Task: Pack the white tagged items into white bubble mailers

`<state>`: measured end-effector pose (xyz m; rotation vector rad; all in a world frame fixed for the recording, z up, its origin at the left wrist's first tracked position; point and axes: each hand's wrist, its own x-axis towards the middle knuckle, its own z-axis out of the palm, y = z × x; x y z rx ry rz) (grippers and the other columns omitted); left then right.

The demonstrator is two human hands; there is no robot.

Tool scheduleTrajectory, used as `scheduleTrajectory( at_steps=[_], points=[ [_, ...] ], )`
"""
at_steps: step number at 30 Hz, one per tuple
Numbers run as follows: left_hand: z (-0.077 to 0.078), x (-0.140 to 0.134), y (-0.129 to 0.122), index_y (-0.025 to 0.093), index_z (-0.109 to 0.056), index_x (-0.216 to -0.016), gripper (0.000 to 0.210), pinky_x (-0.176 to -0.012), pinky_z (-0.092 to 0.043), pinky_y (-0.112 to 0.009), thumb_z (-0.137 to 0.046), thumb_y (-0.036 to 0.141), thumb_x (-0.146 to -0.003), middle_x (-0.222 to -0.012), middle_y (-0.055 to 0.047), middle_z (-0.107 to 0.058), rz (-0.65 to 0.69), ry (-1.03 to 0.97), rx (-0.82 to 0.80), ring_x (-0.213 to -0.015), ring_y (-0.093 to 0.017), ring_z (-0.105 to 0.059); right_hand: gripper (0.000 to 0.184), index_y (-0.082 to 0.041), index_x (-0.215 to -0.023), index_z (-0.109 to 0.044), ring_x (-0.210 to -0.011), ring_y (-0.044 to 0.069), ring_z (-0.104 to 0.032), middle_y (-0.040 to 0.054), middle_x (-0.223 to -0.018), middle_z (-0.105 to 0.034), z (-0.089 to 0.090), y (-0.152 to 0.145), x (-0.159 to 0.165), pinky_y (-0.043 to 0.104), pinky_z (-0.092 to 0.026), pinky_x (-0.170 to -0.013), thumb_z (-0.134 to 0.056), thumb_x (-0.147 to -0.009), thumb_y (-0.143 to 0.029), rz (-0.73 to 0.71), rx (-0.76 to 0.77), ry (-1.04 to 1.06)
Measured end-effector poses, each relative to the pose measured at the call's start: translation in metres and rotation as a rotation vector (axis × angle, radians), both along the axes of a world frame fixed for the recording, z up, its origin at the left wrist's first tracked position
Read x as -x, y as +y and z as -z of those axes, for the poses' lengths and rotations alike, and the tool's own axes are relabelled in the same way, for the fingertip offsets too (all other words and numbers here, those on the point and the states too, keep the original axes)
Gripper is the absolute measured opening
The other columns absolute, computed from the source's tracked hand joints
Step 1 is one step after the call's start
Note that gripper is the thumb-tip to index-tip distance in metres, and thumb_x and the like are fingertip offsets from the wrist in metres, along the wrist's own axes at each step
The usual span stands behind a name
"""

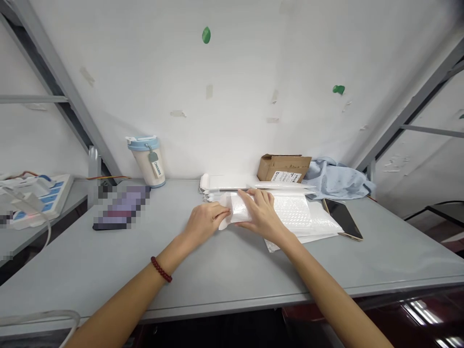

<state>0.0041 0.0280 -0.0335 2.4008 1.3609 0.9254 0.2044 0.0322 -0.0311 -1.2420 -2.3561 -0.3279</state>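
Observation:
A small white bubble mailer (239,209) is between my two hands at the middle of the desk. My left hand (206,218) is closed, its thumb and fingers pinching the mailer's left end at the flap. My right hand (261,212) grips the same mailer from the right, thumb below and fingers over the top. More white bubble mailers (293,215) lie beneath and to the right of my right hand. Behind my hands rests a stack of white mailers (228,182). What is inside the held mailer is hidden.
A cream tumbler with a blue lid (148,162) stands at the back left, near a pixelated phone-like object (123,208). A cardboard box (282,166), a light blue cloth (337,179) and a phone (342,218) sit at the right. Far left is a power strip (58,200).

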Motion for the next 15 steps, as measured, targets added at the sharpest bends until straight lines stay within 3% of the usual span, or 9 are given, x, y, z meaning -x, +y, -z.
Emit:
scheduleTrajectory(
  at_steps=[3,6,10,12,15],
  points=[
    [-0.001,0.000,0.000,0.021,-0.074,-0.079,0.027,-0.060,-0.033,-0.025,-0.048,0.027,-0.087,-0.073,-0.003,-0.066,0.042,0.010,0.006,-0.066,-0.014,-0.054,0.080,-0.017,-0.138,-0.033,-0.112,0.031,-0.039,0.0175,-0.121,-0.045,0.002,0.002,-0.001,0.047,-0.030,-0.094,-0.061,-0.075,-0.058,-0.005,-0.007,0.003],
    [-0.007,0.007,0.004,0.020,-0.073,-0.077,0.028,-0.059,-0.035,-0.025,-0.049,0.032,-0.086,-0.067,-0.002,-0.064,0.042,-0.100,0.019,-0.060,-0.013,-0.050,0.076,-0.015,-0.136,-0.036,-0.112,0.030,-0.039,0.0176,-0.120,-0.045,0.002,0.004,-0.004,0.046,-0.030,-0.094,-0.059,-0.077,-0.057,0.011,-0.006,0.025],
    [-0.020,0.031,0.013,0.017,-0.073,-0.081,0.029,-0.058,-0.035,-0.025,-0.051,0.035,-0.081,-0.068,-0.002,-0.065,-0.148,-0.196,0.023,-0.059,-0.013,-0.049,0.072,-0.018,-0.136,-0.036,-0.114,0.030,-0.038,0.0160,-0.121,-0.044,-0.001,0.006,-0.012,0.047,-0.029,-0.095,-0.059,-0.078,-0.055,0.074,-0.012,0.074],
    [-0.025,0.043,0.018,0.017,-0.073,-0.078,0.029,-0.057,-0.034,-0.025,-0.052,0.037,-0.078,-0.062,-0.001,-0.062,-0.211,-0.148,0.118,-0.058,-0.014,-0.048,0.070,-0.021,-0.135,-0.036,-0.113,0.030,-0.039,0.0142,-0.119,-0.045,-0.004,0.008,-0.016,0.047,-0.030,-0.095,-0.058,-0.078,-0.056,0.110,-0.010,0.126],
    [-0.028,0.055,0.021,0.017,-0.071,-0.071,0.026,-0.055,-0.033,-0.025,-0.055,0.038,-0.072,-0.058,0.000,-0.058,-0.159,-0.046,0.335,-0.058,-0.014,-0.047,0.068,-0.022,-0.133,-0.039,-0.111,0.030,-0.039,0.0124,-0.117,-0.046,-0.006,0.011,-0.021,0.046,-0.031,-0.094,-0.057,-0.077,-0.058,0.163,-0.009,0.225]
  ],
)
